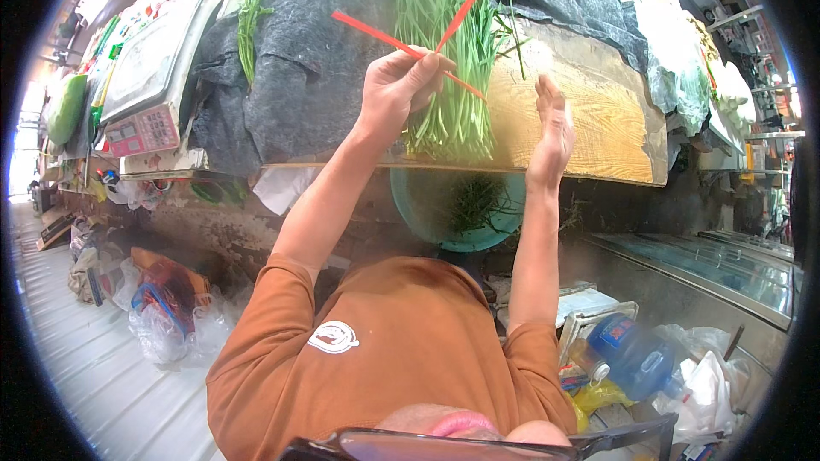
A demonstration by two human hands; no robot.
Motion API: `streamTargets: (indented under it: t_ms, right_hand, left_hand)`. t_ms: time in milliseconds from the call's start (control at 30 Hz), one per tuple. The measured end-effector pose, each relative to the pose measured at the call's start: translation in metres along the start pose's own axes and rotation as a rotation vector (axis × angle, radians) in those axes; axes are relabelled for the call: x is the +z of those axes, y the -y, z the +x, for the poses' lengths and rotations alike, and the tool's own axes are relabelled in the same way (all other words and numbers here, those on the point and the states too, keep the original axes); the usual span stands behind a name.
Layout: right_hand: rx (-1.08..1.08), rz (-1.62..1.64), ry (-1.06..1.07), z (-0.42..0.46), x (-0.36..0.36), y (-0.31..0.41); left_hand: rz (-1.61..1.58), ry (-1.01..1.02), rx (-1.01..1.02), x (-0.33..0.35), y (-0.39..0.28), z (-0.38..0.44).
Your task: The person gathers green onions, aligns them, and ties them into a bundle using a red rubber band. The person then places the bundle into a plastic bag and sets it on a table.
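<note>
My left hand pinches a flat red plastic strip between thumb and fingers. Its ends cross and stick out past the hand over a bundle of garlic chives. The chives lie lengthwise on the bench, pale cut stems towards me and green leaves away. Whether the strip touches them is hard to tell. Right of the bundle, my right hand is raised edge-on over a wood-grain board, its fingers straight and holding nothing. A few loose blades lie near the bundle's right side.
Dark grey cloth drapes the bench on the left, beside a weighing scale. Below the bench edge stands a teal basin with green trimmings. A large blue plastic bottle and bags are at lower right. A glass-topped case stands at right.
</note>
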State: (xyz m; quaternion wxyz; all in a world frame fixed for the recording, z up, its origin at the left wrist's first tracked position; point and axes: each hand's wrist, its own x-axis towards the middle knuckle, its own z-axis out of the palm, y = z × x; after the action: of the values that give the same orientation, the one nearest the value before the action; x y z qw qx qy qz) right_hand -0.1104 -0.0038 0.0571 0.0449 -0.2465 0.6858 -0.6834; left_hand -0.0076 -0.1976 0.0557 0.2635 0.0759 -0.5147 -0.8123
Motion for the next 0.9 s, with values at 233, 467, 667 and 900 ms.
streamTargets:
  t_ms: [233,467,667,900]
  right_hand:
    - [-0.087,0.004,-0.237,-0.044,0.041,-0.005]
    - [-0.145,0.135,-0.337,-0.035,0.061,-0.005]
    - [-0.047,0.002,-0.226,-0.039,0.061,-0.030]
    - [-0.081,-0.102,0.126,0.015,0.041,0.054]
  left_hand:
    - [-0.028,-0.014,0.001,-0.001,0.003,-0.001]
    - [0.010,-0.011,-0.010,-0.001,0.004,-0.001]
    - [0.016,0.034,-0.036,0.001,0.000,-0.001]
    - [0.237,0.147,0.020,0.002,-0.016,0.004]
